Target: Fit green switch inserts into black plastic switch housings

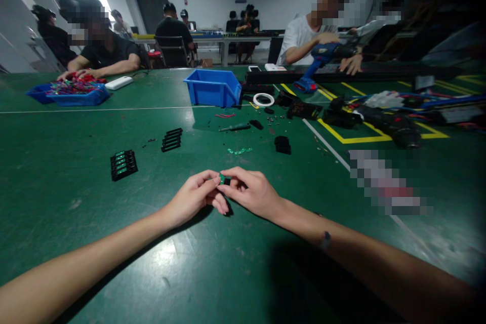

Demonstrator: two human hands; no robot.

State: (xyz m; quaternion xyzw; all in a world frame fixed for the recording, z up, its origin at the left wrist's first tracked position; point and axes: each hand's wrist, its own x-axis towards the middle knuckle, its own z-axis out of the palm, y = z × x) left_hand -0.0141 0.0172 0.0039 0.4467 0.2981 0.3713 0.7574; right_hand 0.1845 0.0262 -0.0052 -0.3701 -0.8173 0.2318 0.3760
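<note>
Between the fingertips of both hands is a small green circuit board [222, 177] with a black part [227, 181] against it. My left hand [199, 190] pinches it from the left, its lower fingers curled beneath. From the right, my right hand [252, 190] grips it with thumb and forefinger. Fingers cover much of the piece, so I cannot tell how the two parts join. Beyond the hands lie a row of small green boards [240, 151] and a stack of black plastic parts [283, 145]. Left of them rest black slotted parts [172, 139] and a black holder with green boards [123, 164].
A screwdriver [235, 127], a white tape ring [263, 100] and a blue bin [212, 87] stand farther back on the green table [170, 273]. Wires fill blue trays [81, 96] at left. Across the table, one person handles wires; another is by a blue power drill [321, 63].
</note>
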